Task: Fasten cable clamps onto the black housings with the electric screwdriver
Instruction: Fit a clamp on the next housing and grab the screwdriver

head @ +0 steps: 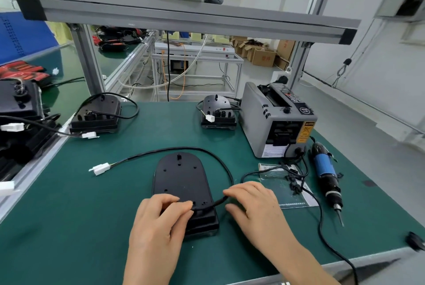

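Black housing [181, 179], left hand [156, 222] pinching cable [207, 150], right hand [255, 204] gripping cable

A green-matted counter [69, 215] carries a black housing [181, 176] near its front middle, whose cable [184, 148] loops round to a white connector [101, 168]. Two more housings [96, 112] [217, 109] sit along the far edge. At the right stand a grey tape dispenser [264, 128], a clear bag [276, 183] of small black clamps [293, 183], and an electric screwdriver [325, 174] lying flat.
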